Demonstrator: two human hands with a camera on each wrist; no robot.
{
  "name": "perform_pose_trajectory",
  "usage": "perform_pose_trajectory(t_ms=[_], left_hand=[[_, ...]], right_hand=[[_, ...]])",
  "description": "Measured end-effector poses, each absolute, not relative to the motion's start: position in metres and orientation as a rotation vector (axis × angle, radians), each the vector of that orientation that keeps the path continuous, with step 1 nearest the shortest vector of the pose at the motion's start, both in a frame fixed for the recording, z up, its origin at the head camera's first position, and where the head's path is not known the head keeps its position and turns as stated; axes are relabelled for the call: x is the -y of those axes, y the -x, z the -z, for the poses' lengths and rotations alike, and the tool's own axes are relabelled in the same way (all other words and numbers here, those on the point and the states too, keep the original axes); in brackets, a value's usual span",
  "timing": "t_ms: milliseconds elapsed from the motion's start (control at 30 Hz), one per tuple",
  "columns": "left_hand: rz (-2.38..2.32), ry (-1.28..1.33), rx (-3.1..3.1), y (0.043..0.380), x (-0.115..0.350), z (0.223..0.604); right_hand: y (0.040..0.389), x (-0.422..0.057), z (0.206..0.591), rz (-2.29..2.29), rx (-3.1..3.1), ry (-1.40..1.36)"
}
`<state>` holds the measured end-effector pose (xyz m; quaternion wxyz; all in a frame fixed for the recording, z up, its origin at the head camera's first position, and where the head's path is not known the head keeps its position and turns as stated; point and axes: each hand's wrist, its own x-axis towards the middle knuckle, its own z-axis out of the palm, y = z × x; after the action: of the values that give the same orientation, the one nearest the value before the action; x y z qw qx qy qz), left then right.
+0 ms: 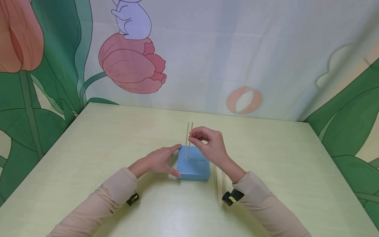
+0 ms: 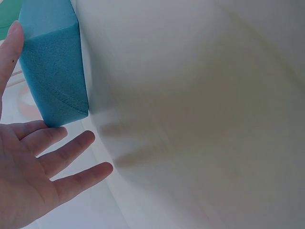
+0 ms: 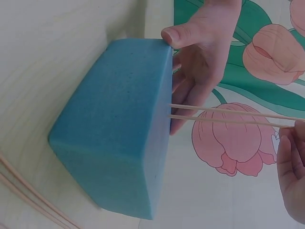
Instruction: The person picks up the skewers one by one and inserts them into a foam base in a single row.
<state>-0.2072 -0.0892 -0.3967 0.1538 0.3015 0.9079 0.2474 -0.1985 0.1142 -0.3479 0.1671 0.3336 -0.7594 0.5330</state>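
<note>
A blue foam block (image 1: 193,170) sits on the table with a row of small holes across its top. Two thin wooden sticks (image 3: 224,121) stand upright in it, side by side. My right hand (image 1: 211,144) pinches the right-hand stick near its upper part between thumb and fingers; in the right wrist view this hand (image 3: 291,171) is partly cut off at the edge. Along the block's left side, my left hand (image 1: 161,160) spreads its thumb and fingers against it. The left wrist view has this hand (image 2: 28,176) with fairly straight fingers touching the block (image 2: 57,71).
Several loose sticks (image 1: 215,186) lie on the table (image 1: 127,131) to the right of the block, partly under the right forearm. A curtain (image 1: 201,65) printed with tulips and leaves hangs behind the table. Each wrist wears a dark strap device (image 1: 232,197).
</note>
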Motion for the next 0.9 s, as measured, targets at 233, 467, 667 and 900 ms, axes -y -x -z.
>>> perform_pose_trajectory(t_ms=[233, 467, 667, 900], left_hand=[[-0.716, -0.846, -2.608, 0.207, 0.089, 0.398], [-0.716, -0.852, -2.608, 0.207, 0.088, 0.398], [-0.705, -0.828, -2.603, 0.207, 0.088, 0.398], [-0.706, -0.827, -2.602, 0.207, 0.088, 0.4]], right_hand=[[0.192, -0.125, 0.352, -1.548, 2.274, -0.849], [0.194, -0.15, 0.367, -1.569, 2.369, -0.722], [0.195, -0.171, 0.377, -1.61, 2.481, -0.571], [0.194, -0.188, 0.389, -1.618, 2.587, -0.453]])
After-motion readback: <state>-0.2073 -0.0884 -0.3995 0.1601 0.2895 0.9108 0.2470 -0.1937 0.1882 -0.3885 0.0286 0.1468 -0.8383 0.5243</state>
